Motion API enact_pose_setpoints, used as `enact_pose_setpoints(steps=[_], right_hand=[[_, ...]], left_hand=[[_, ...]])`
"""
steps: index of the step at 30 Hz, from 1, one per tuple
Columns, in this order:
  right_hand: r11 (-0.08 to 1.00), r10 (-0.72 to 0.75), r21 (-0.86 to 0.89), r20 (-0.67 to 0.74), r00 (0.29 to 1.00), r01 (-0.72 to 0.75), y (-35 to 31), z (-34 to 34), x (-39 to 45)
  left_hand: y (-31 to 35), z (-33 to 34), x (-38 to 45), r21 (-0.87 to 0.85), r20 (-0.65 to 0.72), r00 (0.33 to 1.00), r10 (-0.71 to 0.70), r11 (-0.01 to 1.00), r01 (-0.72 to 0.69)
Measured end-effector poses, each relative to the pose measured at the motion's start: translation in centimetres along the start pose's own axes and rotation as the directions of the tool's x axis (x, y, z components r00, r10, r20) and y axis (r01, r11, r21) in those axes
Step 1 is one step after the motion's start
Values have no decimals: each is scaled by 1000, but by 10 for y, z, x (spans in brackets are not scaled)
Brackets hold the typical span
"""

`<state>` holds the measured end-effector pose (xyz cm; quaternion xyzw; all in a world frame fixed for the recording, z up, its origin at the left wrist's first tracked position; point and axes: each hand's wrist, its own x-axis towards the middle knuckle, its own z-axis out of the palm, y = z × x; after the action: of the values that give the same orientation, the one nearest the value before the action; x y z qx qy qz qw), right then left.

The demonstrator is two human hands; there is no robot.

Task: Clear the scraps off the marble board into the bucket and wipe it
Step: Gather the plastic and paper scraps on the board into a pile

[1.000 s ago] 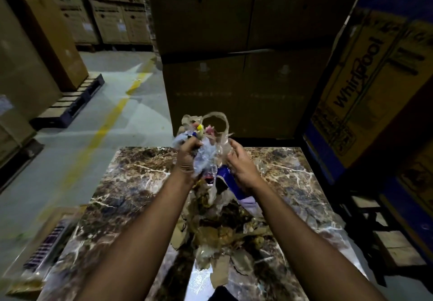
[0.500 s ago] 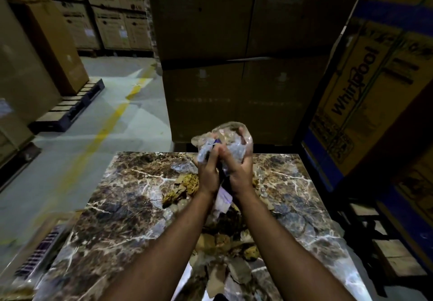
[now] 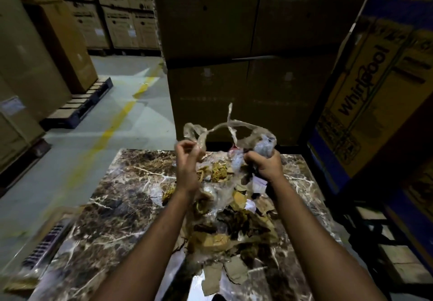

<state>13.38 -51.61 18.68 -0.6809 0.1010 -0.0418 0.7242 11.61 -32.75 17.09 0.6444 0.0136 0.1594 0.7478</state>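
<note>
Two bare forearms reach into the head view from the bottom edge, one on each side, and narrow toward the wrists. No sleeve or cuff covers either arm as far as the frame shows them, and both wrists carry nothing: no watch, band or bracelet shows. The left hand point(image 3: 187, 162) and the right hand point(image 3: 263, 163) are ungloved, and no ring can be made out on the fingers that show. The light is dim and the hands are slightly blurred, so finer marks on them cannot be told.
</note>
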Motion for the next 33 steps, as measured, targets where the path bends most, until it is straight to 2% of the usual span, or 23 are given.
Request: enact_pose_setpoints(steps=[2,4,6,8,10,13,16,18,20,22,23,25,27,28,30,33], right_hand=[[996,-4,-92,75,997,11,-5,-20,9],[981,29,-191,241,970,18,-12,-35,14],[951,83,-308,385,919,43,-17,-43,17],[934,115,-350,489,865,74,-22,-47,17],[940,125,-332,548,827,79,-23,-49,22],[955,25,-244,633,774,169,-23,-42,23],[988,-64,-54,705,706,144,-17,-50,22],[999,-31,-3,655,755,44,-17,-56,21],[999,-29,42,567,823,6,-10,-63,33],[983,-132,173,488,863,52,-10,-66,27],[978,-175,172,404,898,113,-6,-67,31],[972,-76,235,282,956,8,0,-64,35],[929,72,332,274,959,-164,12,-53,34],[916,103,361,213,972,-176,12,-46,24],[916,77,388,78,994,-102,20,-32,13],[974,-83,215,14,996,78,35,-17,-3]], left_hand=[[-6,-15,13,48,-100,995,2,999,3],[-3,-20,25,57,-111,993,49,997,-42],[3,-14,32,87,-57,993,104,991,-98],[2,1,36,131,69,994,79,987,-88],[-3,22,32,138,195,981,8,990,-35],[-10,49,17,96,253,954,-161,985,141],[-17,64,2,36,338,902,-267,962,271],[-21,69,-7,49,363,882,-300,952,304],[-23,73,-15,80,328,890,-318,948,309],[-25,79,-23,105,302,909,-287,958,268],[-26,83,-27,100,290,916,-276,961,258],[-25,93,-33,25,216,932,-291,956,293],[-32,102,-32,-145,125,937,-327,928,343],[-37,106,-31,-252,90,936,-342,901,353],[-44,109,-32,-439,43,925,-377,825,356],[-50,107,-40,-518,-45,917,-396,795,317]])
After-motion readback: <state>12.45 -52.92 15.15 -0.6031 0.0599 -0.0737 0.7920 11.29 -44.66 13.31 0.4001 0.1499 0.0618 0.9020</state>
